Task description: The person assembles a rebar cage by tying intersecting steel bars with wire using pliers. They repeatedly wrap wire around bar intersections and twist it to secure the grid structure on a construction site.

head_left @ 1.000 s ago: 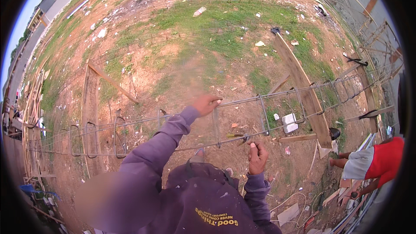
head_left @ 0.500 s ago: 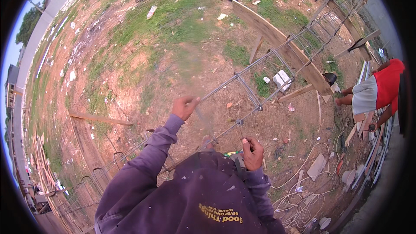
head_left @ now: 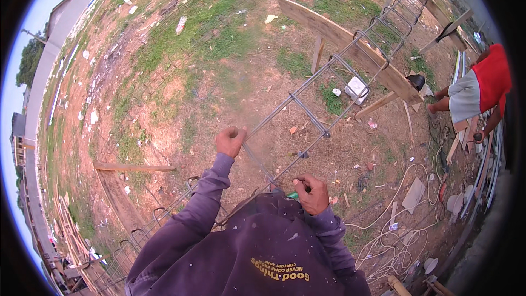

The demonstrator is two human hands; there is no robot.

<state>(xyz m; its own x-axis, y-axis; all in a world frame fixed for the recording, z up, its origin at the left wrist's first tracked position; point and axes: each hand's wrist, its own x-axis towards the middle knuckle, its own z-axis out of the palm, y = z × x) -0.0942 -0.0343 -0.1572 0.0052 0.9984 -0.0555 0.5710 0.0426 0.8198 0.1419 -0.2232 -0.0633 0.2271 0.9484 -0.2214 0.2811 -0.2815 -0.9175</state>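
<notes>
A long rebar cage (head_left: pixel 315 115) of thin steel bars and square stirrups runs diagonally in front of me, from lower left to upper right. My left hand (head_left: pixel 230 141) is closed at the far bar, its fingertips pinching the corner where a stirrup (head_left: pixel 257 160) meets it. My right hand (head_left: pixel 312 194) is closed in a pinch just off the near bar, close to my body. Whatever sits between its thumb and finger is too small to make out. Something green (head_left: pixel 293 195) shows partly beside the right hand.
A plank on legs (head_left: pixel 350 41) supports the cage at upper right; another wooden support (head_left: pixel 118 197) stands at lower left. A white block (head_left: pixel 356 89) lies beyond the near bar. At right, a person in red (head_left: pixel 493 74) bends over lumber and pipes. Pale cable (head_left: pixel 397 252) coils at lower right.
My right hand has shifted slightly left, closer to the stirrup's near corner, and turned. My left hand stays at the far bar. The whole view has tilted a little.
</notes>
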